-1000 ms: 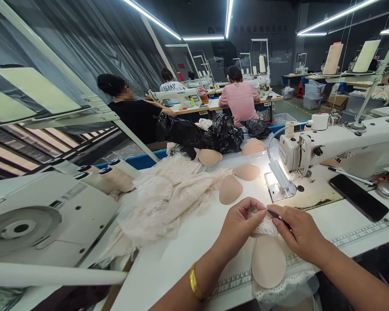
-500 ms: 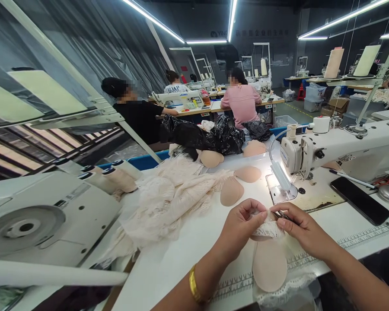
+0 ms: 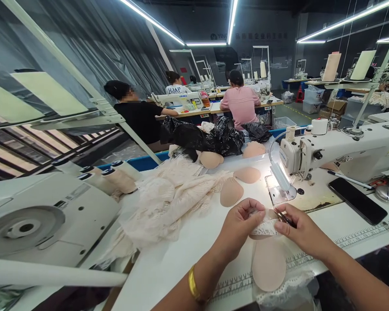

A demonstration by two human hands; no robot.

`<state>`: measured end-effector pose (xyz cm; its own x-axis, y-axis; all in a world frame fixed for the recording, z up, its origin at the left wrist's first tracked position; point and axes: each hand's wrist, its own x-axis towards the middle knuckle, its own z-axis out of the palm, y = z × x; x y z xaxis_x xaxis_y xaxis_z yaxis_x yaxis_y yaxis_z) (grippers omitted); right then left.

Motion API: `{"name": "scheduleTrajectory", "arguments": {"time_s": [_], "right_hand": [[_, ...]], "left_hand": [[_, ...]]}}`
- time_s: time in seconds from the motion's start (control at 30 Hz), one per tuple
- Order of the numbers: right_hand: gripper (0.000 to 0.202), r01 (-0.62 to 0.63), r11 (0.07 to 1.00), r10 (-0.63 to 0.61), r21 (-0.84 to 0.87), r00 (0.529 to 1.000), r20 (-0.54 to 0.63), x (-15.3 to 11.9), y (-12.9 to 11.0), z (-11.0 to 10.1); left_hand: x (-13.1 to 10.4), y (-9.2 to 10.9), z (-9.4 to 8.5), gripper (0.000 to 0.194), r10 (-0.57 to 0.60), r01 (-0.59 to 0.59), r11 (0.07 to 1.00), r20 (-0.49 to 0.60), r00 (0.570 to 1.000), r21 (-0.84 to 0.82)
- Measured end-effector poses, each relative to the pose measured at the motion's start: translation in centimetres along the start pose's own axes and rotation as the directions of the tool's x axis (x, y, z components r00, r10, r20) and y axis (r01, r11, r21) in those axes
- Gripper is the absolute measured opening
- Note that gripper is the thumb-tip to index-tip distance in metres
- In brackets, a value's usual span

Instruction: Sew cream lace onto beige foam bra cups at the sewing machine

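Observation:
Near the front of the sewing table, my left hand (image 3: 241,226) pinches a piece of white lace fabric (image 3: 264,227) between thumb and fingers. My right hand (image 3: 303,229) is closed around small dark metal thread snips (image 3: 285,219), their tip at the lace's upper edge. Whether the blades are apart is too small to tell. Directly below the lace, a beige bra pad (image 3: 269,265) lies across the printed ruler. More white lace (image 3: 288,289) hangs at the table's front edge.
A sewing machine (image 3: 350,149) with its lamp lit stands to the right, a black phone (image 3: 358,201) before it. Sheer cream fabric (image 3: 168,198) is heaped at left. Loose beige pads (image 3: 231,192) lie beyond my hands. Co-workers sit at machines ahead.
The snips show more plainly at the lace, and my right hand has shifted slightly to the left. My left hand keeps its pinch almost in place.

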<state>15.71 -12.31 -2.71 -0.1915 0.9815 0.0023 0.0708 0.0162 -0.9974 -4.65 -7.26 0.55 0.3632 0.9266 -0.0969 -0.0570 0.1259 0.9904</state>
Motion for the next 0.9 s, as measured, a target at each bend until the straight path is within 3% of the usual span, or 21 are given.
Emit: {"name": "scheduleTrajectory", "arguments": {"time_s": [0.17, 0.23, 0.3, 0.4, 0.5, 0.6, 0.67, 0.73, 0.83, 0.9], "right_hand": [[0.050, 0.017, 0.979, -0.041, -0.203, 0.992, -0.117, -0.3, -0.1, 1.1], [0.028, 0.072, 0.949, -0.110, -0.308, 0.988, -0.108, -0.3, 0.0, 1.4], [0.033, 0.114, 0.943, -0.164, -0.312, 0.977, -0.139, -0.2, 0.2, 1.5], [0.042, 0.054, 0.996, -0.072, -0.075, 0.962, -0.262, 0.3, 0.8, 1.1], [0.044, -0.014, 0.972, 0.084, 0.236, 0.954, -0.288, 0.7, 1.5, 0.5], [0.045, 0.009, 0.946, 0.121, 0.325, 0.917, -0.380, 1.1, 1.9, 0.0], [0.047, 0.025, 0.950, 0.128, 0.313, 0.878, -0.461, 1.2, 1.9, -0.2], [0.049, 0.034, 0.955, 0.116, 0.293, 0.871, -0.478, 1.1, 1.8, -0.3], [0.050, 0.076, 0.978, 0.027, 0.195, 0.879, -0.477, 0.6, 1.4, 0.0], [0.046, 0.114, 0.993, -0.076, 0.043, 0.856, -0.512, 0.0, 1.1, 0.4]], "left_hand": [[-0.1, -0.3, 0.2, 0.039, 0.012, -0.012, 0.999, 0.014, 1.000, 0.050], [-0.1, -0.5, 0.3, 0.043, 0.011, -0.012, 0.999, 0.031, 0.999, 0.034], [-0.1, -0.5, 0.2, 0.054, 0.001, 0.001, 1.000, 0.078, 0.997, -0.026], [-0.3, -0.4, 0.1, 0.079, -0.063, 0.083, 0.993, 0.208, 0.976, -0.086], [-0.4, -0.1, 0.1, 0.094, -0.183, 0.203, 0.977, 0.238, 0.954, -0.064], [-0.4, 0.4, 0.1, 0.090, -0.250, 0.277, 0.958, 0.256, 0.934, -0.075], [-0.3, 0.7, -0.1, 0.082, -0.234, 0.272, 0.958, 0.292, 0.927, -0.095], [-0.3, 0.9, -0.3, 0.069, -0.209, 0.253, 0.961, 0.305, 0.929, -0.111], [-0.4, 1.0, -0.4, 0.055, -0.213, 0.257, 0.958, 0.281, 0.936, -0.130], [-0.5, 0.9, -0.2, 0.050, -0.214, 0.256, 0.955, 0.248, 0.945, -0.148]]}}
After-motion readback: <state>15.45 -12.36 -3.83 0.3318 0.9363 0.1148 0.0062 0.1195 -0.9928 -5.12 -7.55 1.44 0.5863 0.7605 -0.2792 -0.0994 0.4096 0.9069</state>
